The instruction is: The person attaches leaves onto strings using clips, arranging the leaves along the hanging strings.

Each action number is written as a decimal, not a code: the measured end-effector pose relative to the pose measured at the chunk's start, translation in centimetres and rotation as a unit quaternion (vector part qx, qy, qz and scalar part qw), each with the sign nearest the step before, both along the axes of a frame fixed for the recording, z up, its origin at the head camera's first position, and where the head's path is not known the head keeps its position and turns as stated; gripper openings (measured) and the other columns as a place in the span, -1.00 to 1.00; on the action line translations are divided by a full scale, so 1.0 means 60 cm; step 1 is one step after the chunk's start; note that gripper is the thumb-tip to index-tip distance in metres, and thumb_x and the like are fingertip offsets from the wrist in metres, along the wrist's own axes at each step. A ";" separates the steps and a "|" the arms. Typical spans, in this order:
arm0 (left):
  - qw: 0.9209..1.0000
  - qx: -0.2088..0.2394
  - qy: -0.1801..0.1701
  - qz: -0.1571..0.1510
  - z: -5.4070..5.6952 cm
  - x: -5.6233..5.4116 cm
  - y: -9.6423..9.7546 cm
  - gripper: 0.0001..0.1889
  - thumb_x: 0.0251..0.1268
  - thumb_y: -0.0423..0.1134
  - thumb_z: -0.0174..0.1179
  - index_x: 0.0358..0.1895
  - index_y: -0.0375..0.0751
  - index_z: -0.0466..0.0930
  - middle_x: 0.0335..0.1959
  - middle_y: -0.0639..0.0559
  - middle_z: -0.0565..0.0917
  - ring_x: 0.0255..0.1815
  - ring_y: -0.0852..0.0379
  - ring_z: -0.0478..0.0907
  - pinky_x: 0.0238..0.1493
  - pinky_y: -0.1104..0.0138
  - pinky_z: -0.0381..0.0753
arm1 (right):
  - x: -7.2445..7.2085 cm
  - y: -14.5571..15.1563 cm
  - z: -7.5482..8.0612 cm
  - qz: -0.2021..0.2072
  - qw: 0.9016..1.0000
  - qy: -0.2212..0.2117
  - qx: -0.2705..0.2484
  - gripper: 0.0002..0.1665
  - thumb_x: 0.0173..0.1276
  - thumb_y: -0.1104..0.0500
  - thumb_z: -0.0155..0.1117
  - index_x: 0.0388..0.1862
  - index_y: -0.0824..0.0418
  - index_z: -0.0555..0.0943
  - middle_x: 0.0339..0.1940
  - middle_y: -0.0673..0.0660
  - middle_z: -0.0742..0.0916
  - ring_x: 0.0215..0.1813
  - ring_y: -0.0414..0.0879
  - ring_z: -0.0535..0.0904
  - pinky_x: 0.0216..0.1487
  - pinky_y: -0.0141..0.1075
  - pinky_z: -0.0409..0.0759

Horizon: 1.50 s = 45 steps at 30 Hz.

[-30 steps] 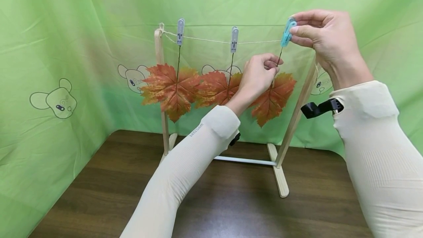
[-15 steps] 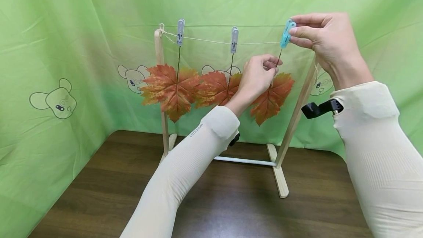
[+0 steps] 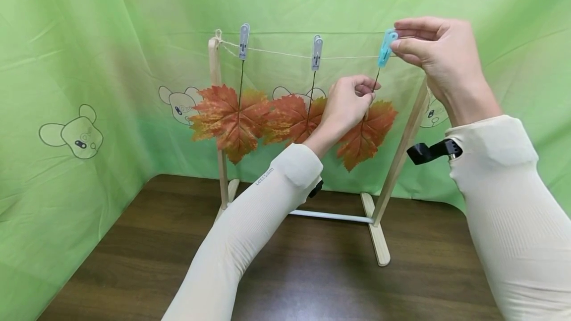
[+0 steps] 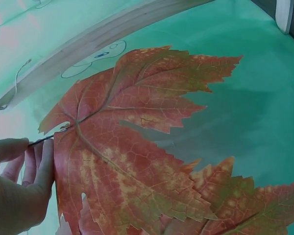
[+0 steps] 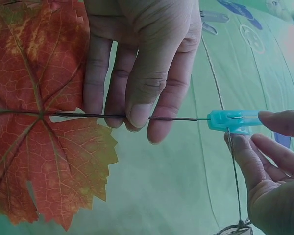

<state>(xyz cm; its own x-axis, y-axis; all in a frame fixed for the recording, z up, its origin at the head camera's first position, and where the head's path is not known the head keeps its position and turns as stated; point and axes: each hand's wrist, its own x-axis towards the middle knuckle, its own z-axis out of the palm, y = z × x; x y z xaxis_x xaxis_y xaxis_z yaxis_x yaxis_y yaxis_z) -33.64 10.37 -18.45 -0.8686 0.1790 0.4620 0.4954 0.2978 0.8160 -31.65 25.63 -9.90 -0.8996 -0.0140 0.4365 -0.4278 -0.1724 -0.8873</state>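
Note:
My left hand pinches the dark stem of the rightmost orange-red artificial maple leaf between thumb and fingers. Above it, my right hand holds a light-blue clothespin at its upper end. The clothespin sits on the string, with the stem's tip at its lower end. In the right wrist view, the thumb lies along the clothespin's end and fingertips are beside the string. Two more maple leaves hang to the left by their stems from grey clothespins.
A wooden frame with a left post, a right post and a white crossbar carries the string. It stands on a dark brown table. Behind hangs a green curtain with animal-head outlines.
The light-blue clothespin and my right hand have shifted slightly down, and the clothespin's two handles look less spread. My left hand stays on the stem nearly in place.

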 end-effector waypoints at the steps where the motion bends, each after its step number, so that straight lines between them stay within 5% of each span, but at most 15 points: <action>1: 1.000 0.001 0.001 -0.001 0.000 0.000 0.000 -0.80 0.49 -0.39 0.24 -0.01 -0.10 0.82 -0.28 0.14 0.74 -0.19 0.30 0.62 -0.33 0.54 0.51 | 0.001 0.000 -0.001 -0.002 1.000 0.001 0.000 -0.64 0.16 0.60 0.49 -0.07 0.35 0.80 -0.23 0.13 0.87 -0.19 -0.12 0.82 -0.11 -0.41 0.76; 17: 1.000 -0.015 0.010 0.003 -0.014 -0.005 -0.001 -0.81 0.47 -0.37 0.28 -0.02 -0.09 0.82 -0.25 0.14 0.78 -0.18 0.34 0.65 -0.25 0.57 0.55 | 0.017 0.009 -0.021 -0.027 0.999 0.018 0.008 -0.58 0.15 0.52 0.56 0.02 0.35 0.77 -0.14 0.13 0.86 -0.05 -0.09 0.81 -0.02 -0.46 0.73; 29: 1.000 -0.005 0.018 0.008 -0.013 -0.007 -0.013 -0.79 0.46 -0.38 0.26 0.01 -0.12 0.81 -0.21 0.12 0.80 -0.20 0.33 0.66 -0.20 0.59 0.56 | 0.037 0.028 -0.059 -0.036 0.998 0.048 0.027 -0.60 0.23 0.50 0.50 0.07 0.35 0.77 -0.14 0.10 0.87 -0.05 -0.13 0.81 -0.05 -0.51 0.72; 45: 0.994 0.007 0.109 -0.001 -0.039 0.041 -0.058 -0.79 0.55 -0.32 0.18 0.07 -0.21 0.76 -0.08 0.00 0.79 -0.10 0.25 0.71 0.00 0.62 0.57 | 0.072 0.042 -0.114 -0.076 0.990 0.073 0.097 -0.60 0.32 0.37 0.50 0.15 0.32 0.74 -0.12 -0.02 0.88 0.00 -0.27 0.79 0.04 -0.60 0.63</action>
